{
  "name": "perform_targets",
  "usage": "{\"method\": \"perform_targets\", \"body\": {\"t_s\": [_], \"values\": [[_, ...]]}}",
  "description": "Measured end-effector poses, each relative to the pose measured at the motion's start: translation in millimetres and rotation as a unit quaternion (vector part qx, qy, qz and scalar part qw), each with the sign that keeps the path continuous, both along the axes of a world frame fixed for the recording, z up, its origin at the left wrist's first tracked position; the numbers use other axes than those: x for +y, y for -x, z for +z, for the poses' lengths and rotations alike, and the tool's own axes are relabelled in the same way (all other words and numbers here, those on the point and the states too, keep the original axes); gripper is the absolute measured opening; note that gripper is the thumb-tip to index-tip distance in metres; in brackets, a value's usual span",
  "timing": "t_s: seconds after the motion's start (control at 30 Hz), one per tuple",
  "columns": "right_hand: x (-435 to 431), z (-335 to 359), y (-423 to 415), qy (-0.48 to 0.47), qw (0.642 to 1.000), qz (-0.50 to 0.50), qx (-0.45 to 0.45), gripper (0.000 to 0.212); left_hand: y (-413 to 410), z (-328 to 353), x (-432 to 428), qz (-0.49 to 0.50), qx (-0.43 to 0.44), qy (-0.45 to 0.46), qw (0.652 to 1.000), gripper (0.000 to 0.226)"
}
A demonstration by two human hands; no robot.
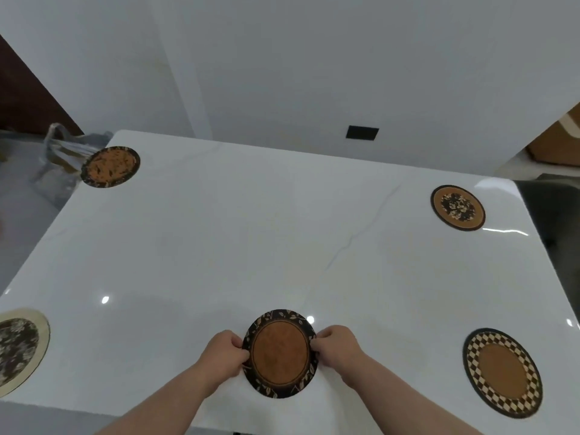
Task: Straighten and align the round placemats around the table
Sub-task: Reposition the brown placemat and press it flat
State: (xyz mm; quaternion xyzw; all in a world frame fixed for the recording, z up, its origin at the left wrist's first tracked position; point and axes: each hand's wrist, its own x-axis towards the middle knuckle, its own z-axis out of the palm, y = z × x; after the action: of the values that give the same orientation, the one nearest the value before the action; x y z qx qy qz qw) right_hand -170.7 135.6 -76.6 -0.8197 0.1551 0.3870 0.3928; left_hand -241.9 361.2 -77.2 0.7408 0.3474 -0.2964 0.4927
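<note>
Head view shows both my hands pinching the leaf-bordered placemat [280, 353] at six o'clock on the white marble table [251, 240]: left hand [224, 356] on its nine o'clock rim, right hand [335, 346] on its three o'clock rim. The checkered placemat [502, 372] lies well apart at four o'clock. On this glossy top, I judge an uneven push could skid the mat off-centre or over the near edge.

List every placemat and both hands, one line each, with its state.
Leaf-bordered brown round placemat: flat at near edge, pinched on both sides.
Checker-bordered placemat: flat, untouched.
Floral-centred orange placemat: flat, untouched.
Speckled orange placemat: overhanging far-left corner.
Cream-rimmed floral placemat: partly out of frame.
Left hand: gripping.
Right hand: gripping.
</note>
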Motion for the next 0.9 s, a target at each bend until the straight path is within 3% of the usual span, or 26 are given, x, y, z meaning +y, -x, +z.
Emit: {"method": "perform_targets", "body": {"t_s": [0.33,0.47,0.57,0.9], "values": [[-4,-5,-19,-0.005,0.998,-0.007,-0.068,0.018,-41,6,4,-0.006,-0.031,0.015,0.999,0.007],[-9,-8,-40,-0.006,0.995,-0.022,-0.097,0.005,-72,9,2,0.017,-0.063,0.043,0.997,0.019],[-13,-3,-59,-0.027,0.994,-0.047,-0.095,0.017,-97,9,-2,0.034,-0.079,0.064,0.994,0.031],[-25,3,-151,-0.052,0.981,-0.095,-0.160,0.023,-195,8,-14,-0.001,-0.191,0.000,0.982,0.027]]}}
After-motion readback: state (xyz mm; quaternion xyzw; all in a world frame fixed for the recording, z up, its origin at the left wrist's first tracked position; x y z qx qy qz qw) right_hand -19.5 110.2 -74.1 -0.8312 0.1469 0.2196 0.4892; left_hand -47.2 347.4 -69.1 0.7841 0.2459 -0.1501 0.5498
